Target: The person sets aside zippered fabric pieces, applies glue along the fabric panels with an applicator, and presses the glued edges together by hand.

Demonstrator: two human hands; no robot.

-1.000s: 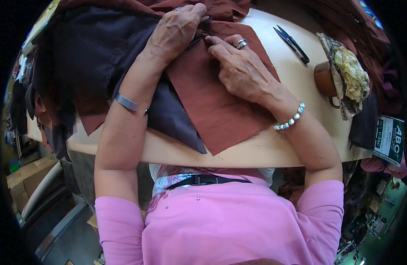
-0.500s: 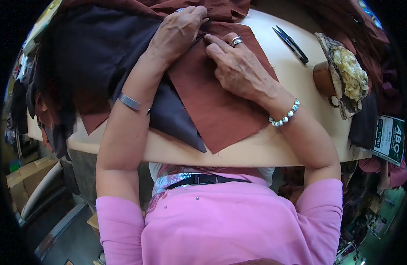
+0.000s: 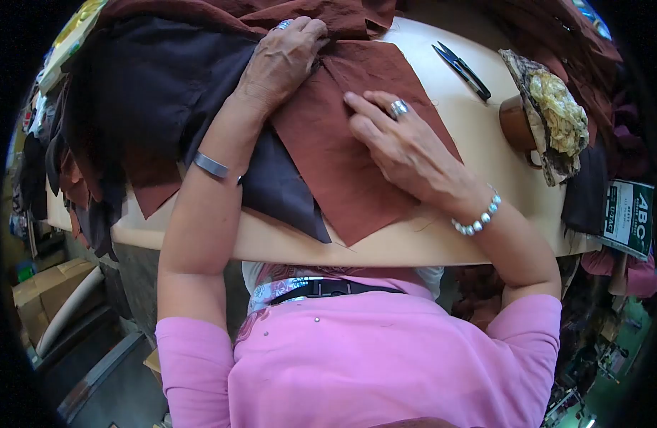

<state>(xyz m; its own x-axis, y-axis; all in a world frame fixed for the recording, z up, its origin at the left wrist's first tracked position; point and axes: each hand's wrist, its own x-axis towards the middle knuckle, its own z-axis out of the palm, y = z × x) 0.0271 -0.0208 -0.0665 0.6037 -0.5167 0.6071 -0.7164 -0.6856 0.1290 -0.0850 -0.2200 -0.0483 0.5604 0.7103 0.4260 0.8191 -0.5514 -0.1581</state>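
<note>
Left fingers [image 3: 313,30] pinch brown cloth [image 3: 350,175]; right fingers [image 3: 369,113], loosely parted, hold nothing; green pack [image 3: 629,220] reads "ABC"

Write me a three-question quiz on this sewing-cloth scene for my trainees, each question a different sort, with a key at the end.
1. True or false: the black metal snips lie on the pale, smooth tabletop.

2. Multiple choice: which wrist wears the bracelet of pale round beads?
a) left
b) right
c) both

3. Fill in the colour: beneath the right hand lies a ____, flat, straight-edged cloth panel.

Key:
1. True.
2. b) right; the left forearm has a flat grey-silver band instead.
3. Reddish-brown.
</note>
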